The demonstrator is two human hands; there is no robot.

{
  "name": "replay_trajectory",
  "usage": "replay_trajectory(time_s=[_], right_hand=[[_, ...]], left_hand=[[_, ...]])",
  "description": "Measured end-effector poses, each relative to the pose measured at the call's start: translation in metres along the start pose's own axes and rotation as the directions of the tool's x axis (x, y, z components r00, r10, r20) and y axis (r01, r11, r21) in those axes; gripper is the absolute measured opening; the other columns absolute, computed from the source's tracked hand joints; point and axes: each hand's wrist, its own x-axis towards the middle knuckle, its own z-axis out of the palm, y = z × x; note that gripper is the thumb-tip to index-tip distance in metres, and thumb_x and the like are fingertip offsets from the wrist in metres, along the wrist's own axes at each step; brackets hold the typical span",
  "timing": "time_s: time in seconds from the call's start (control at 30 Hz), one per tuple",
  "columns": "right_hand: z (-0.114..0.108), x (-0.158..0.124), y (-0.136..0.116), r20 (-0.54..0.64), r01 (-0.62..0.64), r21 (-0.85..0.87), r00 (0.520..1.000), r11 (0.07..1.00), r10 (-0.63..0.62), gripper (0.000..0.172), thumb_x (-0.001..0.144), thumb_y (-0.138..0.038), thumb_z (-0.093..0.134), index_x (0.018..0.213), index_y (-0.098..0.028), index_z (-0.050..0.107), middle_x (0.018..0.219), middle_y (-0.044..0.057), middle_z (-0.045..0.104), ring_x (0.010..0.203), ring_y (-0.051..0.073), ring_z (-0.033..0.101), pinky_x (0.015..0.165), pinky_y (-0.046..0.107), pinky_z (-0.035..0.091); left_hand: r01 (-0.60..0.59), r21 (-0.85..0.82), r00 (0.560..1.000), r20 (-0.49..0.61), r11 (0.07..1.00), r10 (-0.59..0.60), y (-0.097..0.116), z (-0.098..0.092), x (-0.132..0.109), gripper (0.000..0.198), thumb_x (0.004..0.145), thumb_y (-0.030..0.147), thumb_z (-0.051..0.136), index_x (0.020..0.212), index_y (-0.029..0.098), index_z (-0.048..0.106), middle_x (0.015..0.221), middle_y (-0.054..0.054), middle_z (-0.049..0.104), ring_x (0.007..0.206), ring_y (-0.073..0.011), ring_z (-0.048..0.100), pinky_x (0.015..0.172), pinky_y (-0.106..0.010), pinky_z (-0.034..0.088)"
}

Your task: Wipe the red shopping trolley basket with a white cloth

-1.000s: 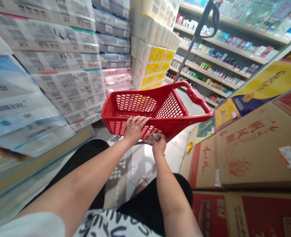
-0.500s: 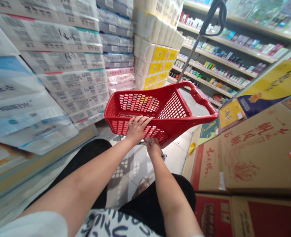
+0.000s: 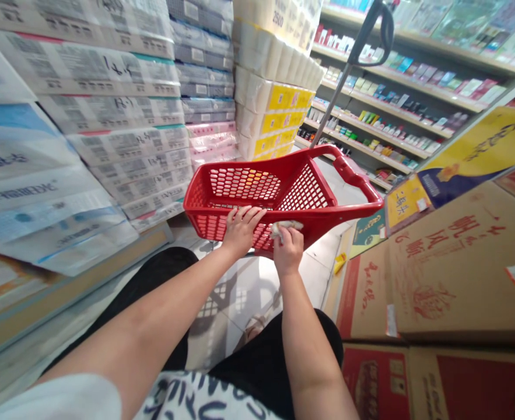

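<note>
In front of me is a red plastic shopping basket [image 3: 327, 213] with perforated sides and a thick loop handle at its right end. My left hand [image 3: 240, 228] grips the near rim, its fingers lying over the top edge. Pinched in my right hand [image 3: 289, 249] is a crumpled whitish cloth [image 3: 288, 225], pressed against the outside of the near wall just below the rim. The fingertips of that hand are partly hidden by the cloth. Inside the basket no goods are visible.
Wrapped paper packs [image 3: 130, 105] are stacked at the left and back. Cardboard cartons [image 3: 449, 262] rise close on the right. A grey pole with a dark loop handle [image 3: 373, 35] stands behind the basket. Stocked shelves [image 3: 388, 102] line the back; tiled floor [image 3: 240, 291] lies below.
My right hand has moved up and to the right along the basket's near wall, bringing the cloth from low on the side to just under the rim. My left hand stays on the rim.
</note>
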Motion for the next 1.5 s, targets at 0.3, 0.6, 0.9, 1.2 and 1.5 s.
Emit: replay_trajectory(time_s=[0.3, 0.6, 0.9, 1.2, 1.5], right_hand=[[-0.012, 0.014, 0.015, -0.189, -0.086, -0.007, 0.978, 0.996, 0.083, 0.029, 0.084, -0.018, 0.047, 0.109, -0.017, 0.062, 0.108, 0.014, 0.056, 0.11, 0.027, 0.05, 0.099, 0.047, 0.04], [-0.021, 0.017, 0.022, -0.341, -0.121, 0.036, 0.932, 0.992, 0.126, 0.03, 0.084, -0.022, 0.046, 0.109, -0.012, 0.06, 0.111, 0.017, 0.053, 0.112, 0.027, 0.053, 0.096, 0.043, 0.047], [-0.017, 0.013, 0.033, -0.323, -0.176, 0.018, 0.931, 0.984, 0.172, 0.036, 0.085, -0.028, 0.049, 0.115, -0.012, 0.061, 0.111, 0.019, 0.058, 0.109, 0.03, 0.057, 0.093, 0.047, 0.048], [0.013, -0.009, 0.041, -0.259, -0.343, 0.133, 0.894, 0.93, 0.366, 0.039, 0.079, -0.029, 0.049, 0.112, -0.012, 0.061, 0.109, 0.016, 0.061, 0.101, 0.027, 0.059, 0.09, 0.044, 0.049], [0.013, -0.003, 0.035, -0.135, -0.352, 0.151, 0.918, 0.924, 0.372, 0.038, 0.078, -0.024, 0.053, 0.114, -0.012, 0.061, 0.114, 0.016, 0.059, 0.108, 0.027, 0.054, 0.098, 0.041, 0.043]], left_hand=[[0.029, 0.001, 1.0, 0.001, 1.0, -0.029, 0.005, -0.001, -0.002, 0.059, 0.085, 0.013, 0.041, 0.142, 0.029, 0.04, 0.14, -0.003, 0.051, 0.135, -0.0229, 0.033, 0.115, -0.048, 0.014], [0.035, 0.014, 0.999, 0.017, 0.999, -0.035, 0.006, -0.003, -0.004, 0.058, 0.086, 0.012, 0.039, 0.141, 0.029, 0.04, 0.14, -0.002, 0.051, 0.135, -0.0214, 0.032, 0.116, -0.046, 0.013], [0.024, 0.027, 0.999, 0.034, 0.999, -0.025, 0.006, -0.007, -0.007, 0.062, 0.084, 0.014, 0.044, 0.144, 0.03, 0.037, 0.141, -0.003, 0.049, 0.136, -0.0224, 0.032, 0.116, -0.046, 0.015], [0.038, 0.016, 0.999, 0.027, 0.999, -0.038, 0.009, -0.008, -0.003, 0.06, 0.084, 0.013, 0.042, 0.142, 0.029, 0.04, 0.141, -0.002, 0.05, 0.135, -0.0224, 0.033, 0.116, -0.047, 0.013], [0.039, -0.001, 0.998, -0.043, 0.999, -0.039, 0.005, 0.001, 0.0, 0.059, 0.084, 0.013, 0.041, 0.141, 0.028, 0.042, 0.14, -0.002, 0.051, 0.133, -0.0243, 0.035, 0.115, -0.048, 0.013]])
